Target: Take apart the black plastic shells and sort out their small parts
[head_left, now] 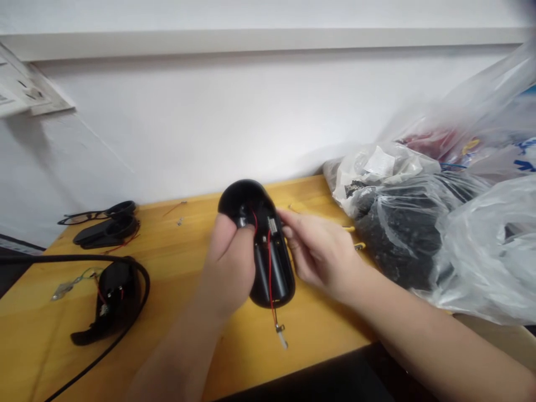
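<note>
Between my hands is a long black plastic housing [260,268], its hollow inner side facing me. Red wires and a small white connector show inside, and a wire with a small metal contact hangs from its near end. My left hand [232,259] is closed on the left edge, thumb pressed into the inside. What the thumb presses on is partly hidden. My right hand [320,245] pinches the right edge between thumb and fingers. Both hands hold the housing just above the wooden table [180,301].
A second black housing with wires [119,282] lies at left beside a black cable [147,279]. Further back are black plastic parts [106,230] and glasses [86,216]. Plastic bags [402,223] crowd the right side. A white wall stands behind.
</note>
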Available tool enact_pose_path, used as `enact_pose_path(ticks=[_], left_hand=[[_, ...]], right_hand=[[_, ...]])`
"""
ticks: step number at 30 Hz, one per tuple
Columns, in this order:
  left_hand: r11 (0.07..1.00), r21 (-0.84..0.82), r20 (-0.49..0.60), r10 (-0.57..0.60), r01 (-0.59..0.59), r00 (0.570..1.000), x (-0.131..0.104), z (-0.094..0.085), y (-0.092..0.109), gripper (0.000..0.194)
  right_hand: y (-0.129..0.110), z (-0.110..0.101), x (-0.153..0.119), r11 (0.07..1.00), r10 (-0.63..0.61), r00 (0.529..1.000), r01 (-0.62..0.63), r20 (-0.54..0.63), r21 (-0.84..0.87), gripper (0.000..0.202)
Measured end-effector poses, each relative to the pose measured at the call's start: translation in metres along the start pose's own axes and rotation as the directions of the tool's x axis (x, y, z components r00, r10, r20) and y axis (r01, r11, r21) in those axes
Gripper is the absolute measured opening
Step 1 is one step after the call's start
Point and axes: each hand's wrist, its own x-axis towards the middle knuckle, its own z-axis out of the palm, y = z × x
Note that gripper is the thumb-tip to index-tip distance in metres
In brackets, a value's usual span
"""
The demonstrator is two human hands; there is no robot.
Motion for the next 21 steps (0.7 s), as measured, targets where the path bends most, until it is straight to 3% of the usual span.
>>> enact_pose_path(ticks=[7, 10, 14, 17, 21], left_hand=[[0.987, 0.160, -0.110, 0.003, 0.015, 0.994, 0.000, 0.006, 0.004, 0.005], [0.981, 0.196, -0.091, 0.025, -0.006, 0.996, -0.007, 0.010, 0.005, 0.009], [0.969, 0.117, 0.005, 0.220, -0.219, 0.975, -0.016, 0.018, 0.001, 0.012], [0.912, 0.111, 0.042, 0.393, -0.395, 0.919, -0.017, 0.018, -0.001, 0.019], [0.833, 0.167, 0.029, 0.530, -0.527, 0.848, -0.016, 0.012, 0.002, 0.030]], right_hand=[[-0.009, 0.012, -0.003, 0.973, 0.229, 0.967, -0.229, 0.112, -0.015, 0.031], [-0.007, 0.012, -0.002, 0.947, 0.319, 0.944, -0.321, 0.082, 0.013, 0.026], [-0.003, 0.007, -0.001, 0.943, 0.279, 0.959, -0.284, 0.053, 0.175, 0.028], [-0.004, 0.004, 0.001, 0.916, 0.259, 0.964, -0.267, 0.067, 0.300, 0.030], [-0.007, 0.004, 0.004, 0.868, 0.233, 0.968, -0.251, 0.095, 0.429, 0.037]])
